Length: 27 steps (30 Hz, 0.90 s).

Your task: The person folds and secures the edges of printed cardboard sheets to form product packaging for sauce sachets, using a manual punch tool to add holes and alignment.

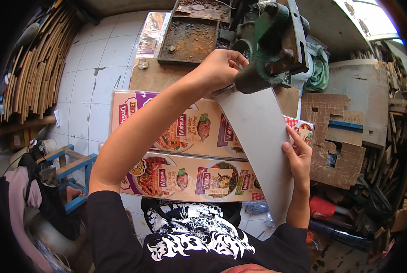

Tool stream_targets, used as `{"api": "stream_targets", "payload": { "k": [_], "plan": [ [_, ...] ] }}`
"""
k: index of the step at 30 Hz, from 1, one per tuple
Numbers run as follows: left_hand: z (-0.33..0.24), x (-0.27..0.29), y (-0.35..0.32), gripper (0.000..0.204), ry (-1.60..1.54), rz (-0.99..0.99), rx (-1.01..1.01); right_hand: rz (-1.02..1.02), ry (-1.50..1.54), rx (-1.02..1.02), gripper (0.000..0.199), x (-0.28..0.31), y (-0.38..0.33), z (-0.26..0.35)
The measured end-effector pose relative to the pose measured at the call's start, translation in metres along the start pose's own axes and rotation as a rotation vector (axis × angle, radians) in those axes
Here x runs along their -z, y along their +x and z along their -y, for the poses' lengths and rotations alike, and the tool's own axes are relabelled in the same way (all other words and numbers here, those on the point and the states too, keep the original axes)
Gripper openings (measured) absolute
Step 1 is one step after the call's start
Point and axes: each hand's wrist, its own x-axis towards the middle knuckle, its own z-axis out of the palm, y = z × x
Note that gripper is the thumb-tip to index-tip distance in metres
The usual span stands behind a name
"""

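A long, plain grey-white panel (258, 132) slants from beneath the green cast-metal press (262, 59) down toward my body. My right hand (300, 154) grips its right edge, with the thumb on the top face and the other fingers mostly out of sight beneath. Reaching across to the press, my left hand (221, 66) is by the panel's far end. Its fingers are bent and closed in close to the press head, and whatever they pinch is hidden. Under the panel and my left arm lie printed food-advert boards (189, 179) showing dishes and packets.
Beside the press is a rusty metal tray (189, 41) with small metal bits. Wooden strips (39, 63) lean along the left wall, above a blue-framed stool (76, 168). Cut cardboard (324, 159) and a green plastic bag (318, 68) are at right.
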Motion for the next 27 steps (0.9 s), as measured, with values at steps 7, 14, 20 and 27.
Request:
{"api": "stream_targets", "payload": {
  "k": [7,14,20,27],
  "plan": [
    [-0.0028,-0.0007,0.0015,0.031,0.018,0.01,-0.002,-0.003,-0.01,-0.01,0.046,0.0019,0.001,-0.0011],
    [-0.0013,0.0004,0.0043,0.03,0.014,0.006,-0.012,-0.009,-0.033,-0.003,0.046,0.001,0.0044,-0.0031],
    [0.0009,-0.0024,0.0078,0.028,0.008,0.012,-0.004,-0.028,-0.075,-0.019,0.047,0.0082,0.0025,-0.0087],
    [-0.0043,-0.0014,0.0047,0.025,0.06,0.005,0.004,-0.046,-0.048,-0.017,0.047,0.0038,0.0034,-0.0079]
  ]
}}
